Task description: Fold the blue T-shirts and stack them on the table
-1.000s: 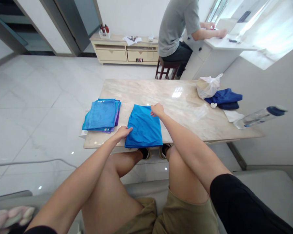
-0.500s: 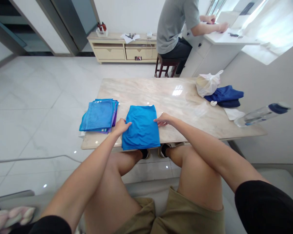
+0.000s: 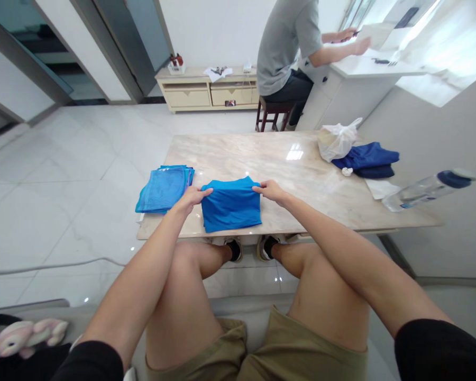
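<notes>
A bright blue folded cloth (image 3: 232, 209) hangs between my hands at the near edge of the marble-look table (image 3: 238, 151). My left hand (image 3: 194, 196) pinches its left side near the top, thumb over the fabric. On the opposite side my right hand (image 3: 272, 190) pinches the upper right. The cloth's middle is lifted along a line between the two grips, and its lower part drapes down toward me. Just left of my left hand lies a stack of folded blue cloths (image 3: 164, 188), with a little purple showing at its edge.
A white plastic bag (image 3: 338, 138), a dark blue garment (image 3: 367, 159) and a clear water bottle (image 3: 428, 191) are on the table's right part. Beyond the table a person in a grey shirt (image 3: 281, 47) sits on a stool at a white counter. A plush toy (image 3: 27, 336) lies at lower left.
My hands have risen and moved toward the cloth's far end, lifting it along a line. The cloth looks shorter now. The view has shifted slightly.
</notes>
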Demonstrator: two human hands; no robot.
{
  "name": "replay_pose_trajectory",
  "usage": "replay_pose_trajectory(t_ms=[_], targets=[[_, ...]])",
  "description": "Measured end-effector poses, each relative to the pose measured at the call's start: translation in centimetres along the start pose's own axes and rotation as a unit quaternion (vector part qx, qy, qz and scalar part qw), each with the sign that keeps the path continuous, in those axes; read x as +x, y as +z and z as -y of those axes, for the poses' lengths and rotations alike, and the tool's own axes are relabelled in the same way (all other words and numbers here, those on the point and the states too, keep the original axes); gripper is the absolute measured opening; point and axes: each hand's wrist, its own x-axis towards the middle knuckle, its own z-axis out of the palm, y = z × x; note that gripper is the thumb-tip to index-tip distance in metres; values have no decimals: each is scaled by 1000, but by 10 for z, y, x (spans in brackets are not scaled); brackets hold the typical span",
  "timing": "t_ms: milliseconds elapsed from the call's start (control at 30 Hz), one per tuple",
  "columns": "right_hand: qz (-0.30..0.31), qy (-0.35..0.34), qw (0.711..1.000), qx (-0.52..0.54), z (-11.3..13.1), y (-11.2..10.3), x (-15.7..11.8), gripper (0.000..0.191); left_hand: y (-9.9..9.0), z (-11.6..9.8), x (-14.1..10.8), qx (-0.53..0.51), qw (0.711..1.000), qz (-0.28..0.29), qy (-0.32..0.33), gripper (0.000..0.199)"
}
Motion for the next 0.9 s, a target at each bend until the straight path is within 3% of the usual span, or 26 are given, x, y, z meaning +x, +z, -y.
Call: replay_pose_trajectory(t_ms=[133,267,367,567,700,800,900], targets=[[-119,-139,983,26,20,-29,-13,52,-9,-21,-16,-38,986,-63,147,54],[-229,-265,936,29,43,-49,-30,46,-13,-42,-31,-13,937,-169,306,43],[-243,-315,917,44,51,-59,-39,46,-11,-52,-40,-34,915,-158,369,44],[-216,-225,948,57,24,-55,-30,48,8,-43,-31,-40,939,-116,320,51],[-130,-66,987,-62,-18,-45,-20,22,20,-20,-6,120,978,-32,166,44],[-86,37,975,-204,-46,-46,-17,20,21,-5,9,235,968,-9,86,38],[-72,38,964,-251,-59,-50,-13,21,22,-1,14,269,960,24,79,32]])
